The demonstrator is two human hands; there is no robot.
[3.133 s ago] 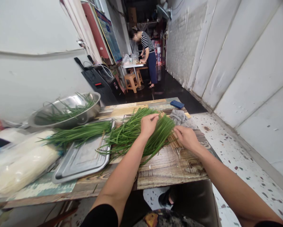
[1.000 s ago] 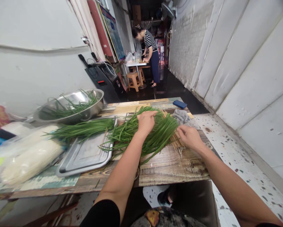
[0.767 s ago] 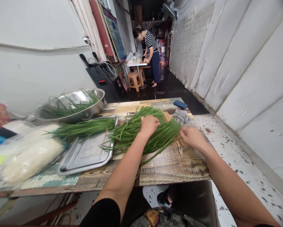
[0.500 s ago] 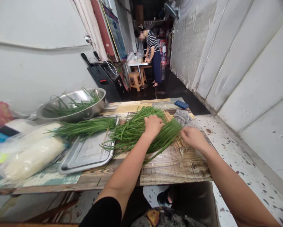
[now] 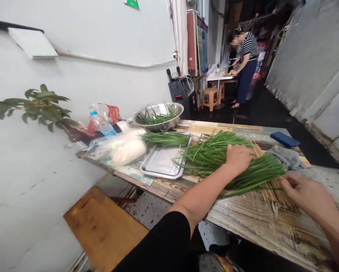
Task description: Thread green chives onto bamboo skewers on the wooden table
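A big pile of green chives (image 5: pixel 214 153) lies across a wooden table (image 5: pixel 243 223). My left hand (image 5: pixel 239 158) rests on top of the pile with its fingers curled into the stalks. My right hand (image 5: pixel 305 192) is at the pile's right end, where its fingers pinch at a bundle of thin bamboo skewers (image 5: pixel 267 185) under the chives. Left of the pile a second bunch of chives (image 5: pixel 165 139) rests on a flat steel tray (image 5: pixel 164 162).
A steel bowl (image 5: pixel 161 117) with chives stands at the back. Clear bags of white food (image 5: pixel 121 147) and a water bottle (image 5: pixel 101 124) are at the left end. A grey cloth (image 5: pixel 288 158) and blue phone (image 5: pixel 285 139) lie right. A wooden bench (image 5: pixel 104 226) sits below. Another person (image 5: pixel 244 64) works far off.
The view has swung left, so the wall, a leafy branch and the bench now show. My left hand stays on the chives and my right hand stays at the skewers.
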